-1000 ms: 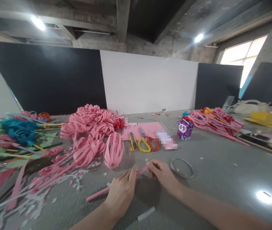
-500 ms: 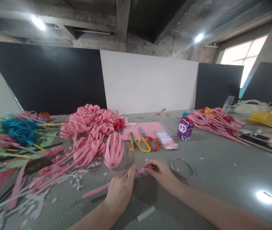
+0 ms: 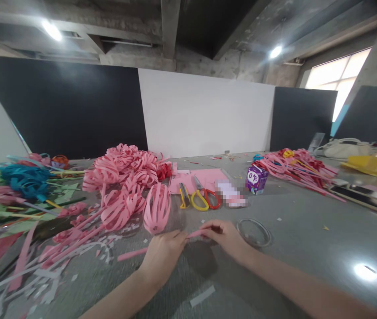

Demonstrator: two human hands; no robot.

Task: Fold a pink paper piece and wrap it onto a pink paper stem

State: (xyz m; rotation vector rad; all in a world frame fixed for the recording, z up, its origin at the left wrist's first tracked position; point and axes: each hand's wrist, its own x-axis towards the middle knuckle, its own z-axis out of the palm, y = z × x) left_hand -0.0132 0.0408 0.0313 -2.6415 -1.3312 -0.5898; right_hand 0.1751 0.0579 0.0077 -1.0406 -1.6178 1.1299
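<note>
A thin pink rolled paper stick (image 3: 132,254) runs through both of my hands, slanting up to the right just above the table. My left hand (image 3: 165,253) is wrapped round its middle, back of the hand upward, and hides part of it. At the right end, the fingertips of my right hand (image 3: 223,237) pinch the stick. Just beyond the hands sits a pink paper-strip lantern (image 3: 157,208). Behind them lie a yellow box cutter (image 3: 184,196) and scissors (image 3: 204,198) with one yellow and one red handle. A coil of wire (image 3: 254,232) rests beside my right hand.
Pink paper-strip bundles (image 3: 125,177) are heaped at centre left, near blue paper flowers (image 3: 27,179). Paper scraps (image 3: 47,277) litter the left. Pink paper sheets (image 3: 188,179), a purple carton (image 3: 256,180) and another strip pile (image 3: 297,166) stand farther back.
My left hand has rolled over and shifted slightly left, and the stick's left end has risen, leaving it flatter. My right hand keeps its pinch almost in place.
</note>
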